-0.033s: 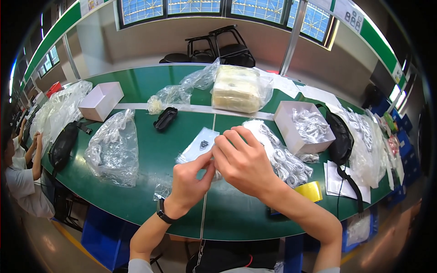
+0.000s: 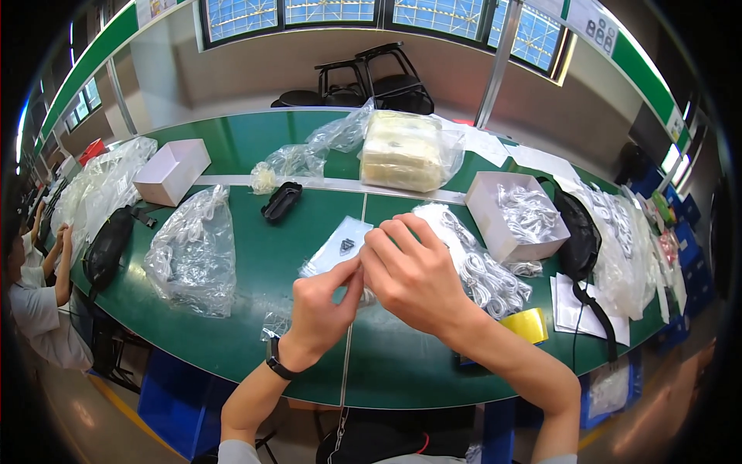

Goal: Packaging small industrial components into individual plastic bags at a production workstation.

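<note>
My left hand and my right hand meet above the middle of the table, thumbs and fingertips pinched together. Whatever lies between the fingers is hidden from this view. Just beyond the fingertips is a small clear plastic bag with a dark triangular mark; my hands cover part of it, and I cannot tell whether they touch it. Bundled white cables lie to the right of my right hand. A black wristband circles my left wrist, beside a crumpled scrap of clear plastic.
A white box of cables and yellow tape roll stand right. A wrapped stack is at the back, near a black case. Left are a large clear bag, another box, a black pouch and a person.
</note>
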{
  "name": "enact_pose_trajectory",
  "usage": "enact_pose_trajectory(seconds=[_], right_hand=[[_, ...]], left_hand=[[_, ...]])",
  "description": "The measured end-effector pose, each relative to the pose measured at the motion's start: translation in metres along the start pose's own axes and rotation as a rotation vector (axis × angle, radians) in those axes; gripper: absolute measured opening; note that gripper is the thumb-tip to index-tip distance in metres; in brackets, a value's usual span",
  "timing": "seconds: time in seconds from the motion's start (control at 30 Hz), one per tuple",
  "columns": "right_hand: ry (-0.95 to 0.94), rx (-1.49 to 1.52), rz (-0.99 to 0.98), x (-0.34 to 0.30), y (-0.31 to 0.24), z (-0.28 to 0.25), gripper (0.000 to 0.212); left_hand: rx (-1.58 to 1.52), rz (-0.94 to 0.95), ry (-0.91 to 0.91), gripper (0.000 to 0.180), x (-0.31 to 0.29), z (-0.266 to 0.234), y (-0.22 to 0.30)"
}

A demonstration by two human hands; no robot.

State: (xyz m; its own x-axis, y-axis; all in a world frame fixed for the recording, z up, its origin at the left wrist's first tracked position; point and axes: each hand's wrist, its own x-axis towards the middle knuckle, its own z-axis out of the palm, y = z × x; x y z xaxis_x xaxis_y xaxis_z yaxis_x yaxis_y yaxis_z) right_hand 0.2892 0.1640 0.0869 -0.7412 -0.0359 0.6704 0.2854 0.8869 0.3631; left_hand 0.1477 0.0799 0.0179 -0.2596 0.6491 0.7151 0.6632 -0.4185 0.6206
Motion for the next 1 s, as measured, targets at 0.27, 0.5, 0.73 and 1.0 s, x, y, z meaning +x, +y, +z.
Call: enact_pose_trajectory(seconds=[0.27,0.5,0.73,1.0], right_hand=[[0.118,0.523,0.568,-0.004,-0.009,0.021,0.008],[0.411,1.079,1.172,-0.013,0.006,0.025,0.014],[0.540,0.846,0.995,-0.021,-0.020,0.003,0.014],[-0.054,1.355,1.189,-0.022,-0.053,0.032,0.009]], left_hand=[[0.061,0.013,0.032,0.015,0.007,-0.005,0.002],[-0.111,-0.145,0.077,0.017,0.016,-0.011,0.005],[-0.222,-0.188,0.206,0.018,0.024,-0.025,0.002],[-0.180,-0.216,0.356,0.020,0.033,-0.045,-0.015]])
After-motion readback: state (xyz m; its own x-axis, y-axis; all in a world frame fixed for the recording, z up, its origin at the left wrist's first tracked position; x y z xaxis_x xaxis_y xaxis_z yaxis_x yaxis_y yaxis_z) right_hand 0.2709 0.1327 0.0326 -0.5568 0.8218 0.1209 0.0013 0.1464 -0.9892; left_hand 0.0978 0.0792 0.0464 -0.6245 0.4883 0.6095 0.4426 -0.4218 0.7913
